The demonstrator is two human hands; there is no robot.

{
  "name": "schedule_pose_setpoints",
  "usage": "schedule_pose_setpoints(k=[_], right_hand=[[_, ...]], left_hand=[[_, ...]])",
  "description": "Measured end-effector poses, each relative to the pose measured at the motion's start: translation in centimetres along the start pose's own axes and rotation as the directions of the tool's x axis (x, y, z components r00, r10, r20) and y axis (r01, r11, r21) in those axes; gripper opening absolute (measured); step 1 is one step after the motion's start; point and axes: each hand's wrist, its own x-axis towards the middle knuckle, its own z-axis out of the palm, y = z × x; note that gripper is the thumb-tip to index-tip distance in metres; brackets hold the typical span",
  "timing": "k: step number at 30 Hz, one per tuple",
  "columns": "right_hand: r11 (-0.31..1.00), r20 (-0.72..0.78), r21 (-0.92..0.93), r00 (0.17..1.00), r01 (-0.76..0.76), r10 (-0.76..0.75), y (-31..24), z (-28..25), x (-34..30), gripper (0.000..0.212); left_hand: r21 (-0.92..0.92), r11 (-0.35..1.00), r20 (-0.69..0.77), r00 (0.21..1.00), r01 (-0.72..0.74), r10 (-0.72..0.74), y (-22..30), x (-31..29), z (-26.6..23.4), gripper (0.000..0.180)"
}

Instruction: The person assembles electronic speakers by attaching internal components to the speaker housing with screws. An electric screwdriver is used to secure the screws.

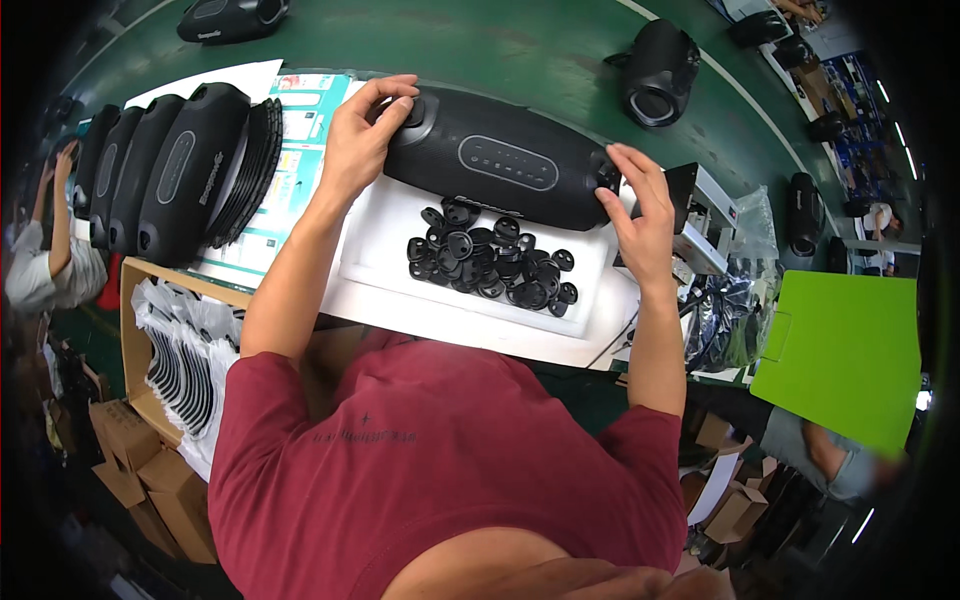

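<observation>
A black portable speaker (440, 160) lies lengthwise before me, with a row of buttons in an oval panel on its upper side. My left hand (358, 135) grips its left end, thumb and fingers on the round end cap. At the opposite end, my right hand (643, 205) has its thumb and fingertips around the cap. Just below the speaker, a pile of small black round plastic pieces (480, 255) sits in a shallow white tray (375, 255). The speaker overlaps the tray's far edge.
Several black speaker shells (180, 175) and a stack of thin curved black parts (255, 165) stand at left. Below them is a cardboard box (140, 350) of wrapped parts. At right are a bagged bundle (735, 310) and a green board (840, 350). Another speaker (660, 72) stands beyond.
</observation>
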Motion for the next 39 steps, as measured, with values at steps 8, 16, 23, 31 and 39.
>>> schedule_pose_setpoints(k=[8, 16, 23, 31, 39], right_hand=[[0.997, -0.126, 0.072, 0.992, -0.022, 0.031, -0.5, 0.1, 0.3, 0.032], [0.948, -0.042, -0.296, 0.993, -0.121, 0.114, -2.7, -0.1, 0.8, 0.029], [0.94, 0.31, -0.272, 0.906, -0.205, 0.287, -2.6, -1.7, 3.5, 0.028], [0.908, 0.14, -0.19, 0.905, -0.373, 0.401, -2.6, 0.1, 3.0, 0.033], [0.928, -0.119, -0.236, 0.957, -0.287, 0.265, -3.1, 1.6, -0.2, 0.049]], left_hand=[[0.072, 0.997, 0.225, 0.974, 0.011, -0.027, 0.9, 1.2, -2.0, 0.02], [0.037, 0.998, 0.14, 0.989, -0.059, 0.054, -0.5, 0.7, -1.0, 0.028], [0.008, 0.992, 0.163, 0.979, -0.124, 0.121, -1.2, 0.9, -1.0, 0.025], [-0.003, 1.0, 0.168, 0.986, -0.006, 0.006, -0.1, 0.0, -2.2, 0.037], [0.686, 0.728, 0.094, 0.991, 0.003, -0.092, -0.9, -9.7, -11.5, 0.058]])
